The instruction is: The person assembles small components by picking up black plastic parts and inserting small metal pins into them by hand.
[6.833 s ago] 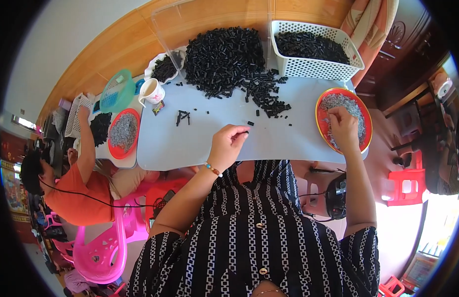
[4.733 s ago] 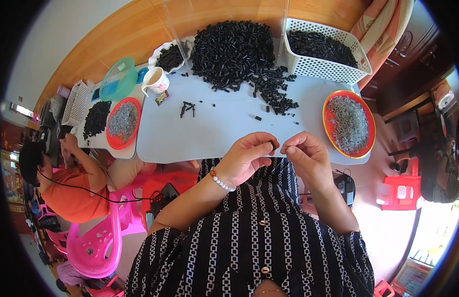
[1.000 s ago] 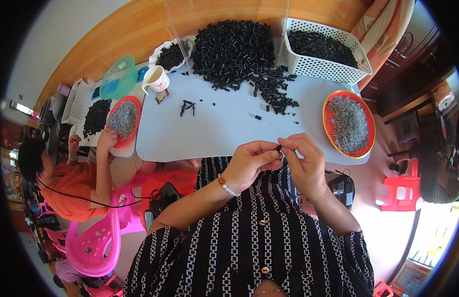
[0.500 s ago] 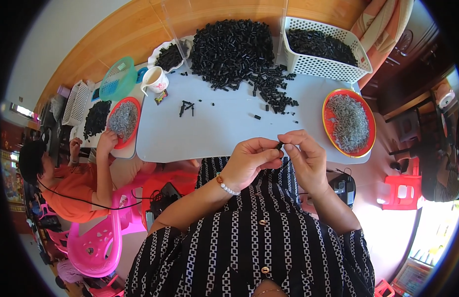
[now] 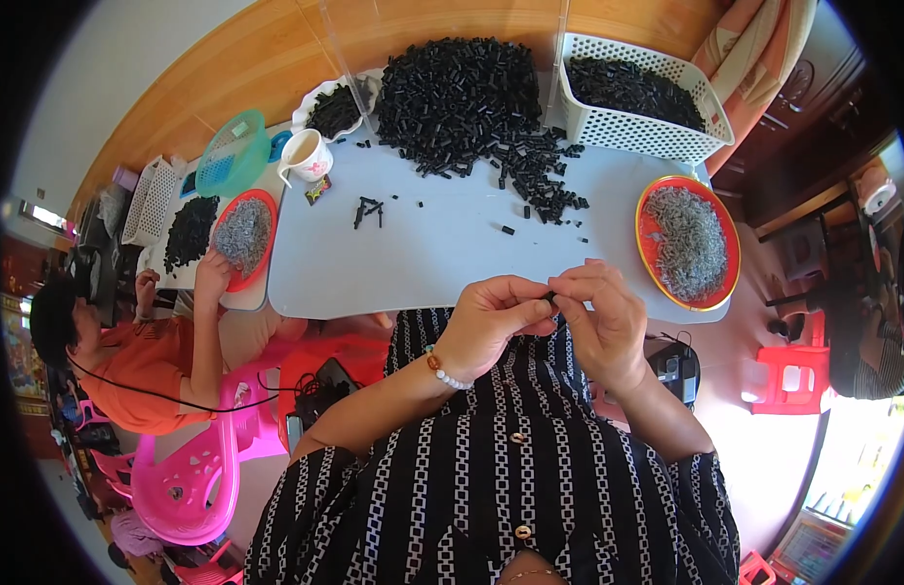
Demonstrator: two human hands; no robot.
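Observation:
My left hand (image 5: 496,320) and my right hand (image 5: 603,317) meet above the table's near edge. Between their fingertips sits a small black plastic piece (image 5: 549,296), mostly covered by the fingers. Both hands are closed on it in a pinch. Beyond them a big heap of short black plastic pieces (image 5: 457,97) spreads over the pale table (image 5: 423,263). At the right edge stands a red tray (image 5: 652,258) of small silvery metal parts (image 5: 691,244). A few longer black pieces (image 5: 368,212) lie apart on the left of the tabletop.
A white perforated basket (image 5: 637,136) of black pieces stands back right. Back left are a scalloped dish (image 5: 301,117) with more pieces and a white cup (image 5: 306,158). A person in orange (image 5: 150,375) reaches into another red tray (image 5: 270,258) at the left, near a pink chair (image 5: 184,497).
My hands stay together at nearly the same spot. My right fingers have shifted slightly and curl more over the small black piece. The person at the left has leaned a little leftward.

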